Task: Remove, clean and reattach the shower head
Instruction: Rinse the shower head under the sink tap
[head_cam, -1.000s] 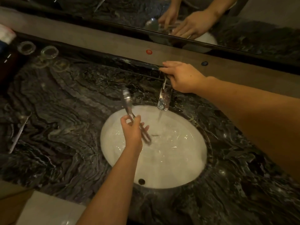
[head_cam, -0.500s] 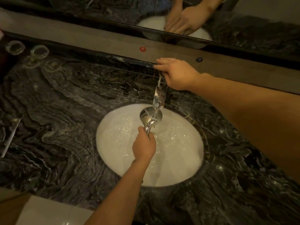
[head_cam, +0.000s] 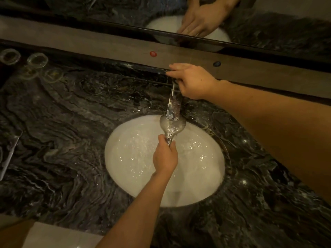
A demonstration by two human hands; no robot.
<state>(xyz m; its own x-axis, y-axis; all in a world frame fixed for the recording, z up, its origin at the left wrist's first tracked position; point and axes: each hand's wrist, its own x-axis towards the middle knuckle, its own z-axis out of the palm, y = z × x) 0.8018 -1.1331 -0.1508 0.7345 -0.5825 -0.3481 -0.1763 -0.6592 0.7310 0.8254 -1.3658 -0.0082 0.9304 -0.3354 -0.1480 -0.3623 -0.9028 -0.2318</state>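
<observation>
The left hand (head_cam: pixel 165 156) was clenched around the handle of the shower head (head_cam: pixel 172 127), its fingers wrapped about the chrome stem and the arm reaching up from the lower edge of the view. The shower head was held over the far side of the white basin (head_cam: pixel 136 176), its round head directly under the spout of the tap (head_cam: pixel 174 108) and overlapped by the spout's tip; whether water was striking it could not be told with certainty, though the basin surface glistened with droplets. The right hand (head_cam: pixel 194 81) rested on the top of the tap at its base, fingers extended leftward and bent over the fitting, the thumb side hidden. The basin was set into a dark veined marble bench (head_cam: pixel 62 131). Along the back ran a brown ledge carrying a red dot (head_cam: pixel 153 54) to the left of the tap and a blue dot (head_cam: pixel 216 64) to the right. Above the ledge a mirror (head_cam: pixel 268 24) reflected the right hand. Four clear glass dishes (head_cam: pixel 37 60) stood grouped at the far left of the bench, well apart from the basin. A thin pale object lay at the left edge, too dim to identify.
</observation>
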